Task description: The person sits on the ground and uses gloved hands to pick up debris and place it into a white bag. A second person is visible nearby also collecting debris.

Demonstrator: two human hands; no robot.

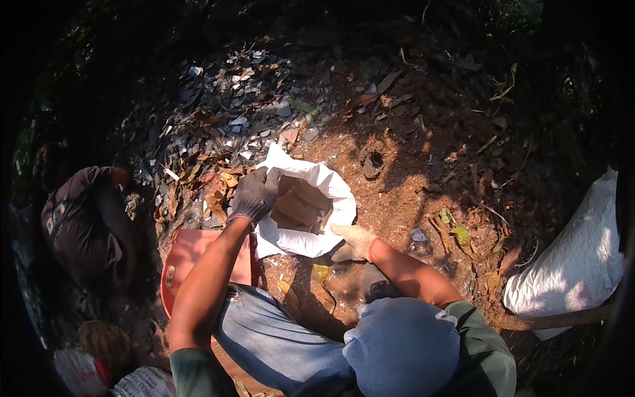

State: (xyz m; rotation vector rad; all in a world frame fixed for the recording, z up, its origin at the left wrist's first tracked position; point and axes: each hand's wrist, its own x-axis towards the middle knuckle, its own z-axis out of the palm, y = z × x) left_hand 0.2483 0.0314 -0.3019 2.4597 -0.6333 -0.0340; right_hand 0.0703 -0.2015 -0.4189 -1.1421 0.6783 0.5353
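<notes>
A white woven sack (341,192) stands on the soil in front of me, its mouth wide and its rim folded outward. Inside lie brownish flat pieces (296,204), partly in shade. My left hand (258,193), in a dark grey glove, is closed over the sack's left rim. At the lower right of the mouth, my right hand (355,243), in a cream glove, grips the rim with the thumb on top. The right hand's other fingers are partly hidden under the fold.
Broken shards (241,122) and dry leaves cover the ground beyond. A salmon-red plastic piece (182,255) is beside my left forearm. Another person (83,225) crouches at far left. A full white sack (572,255) and a wooden pole (555,320) are at right.
</notes>
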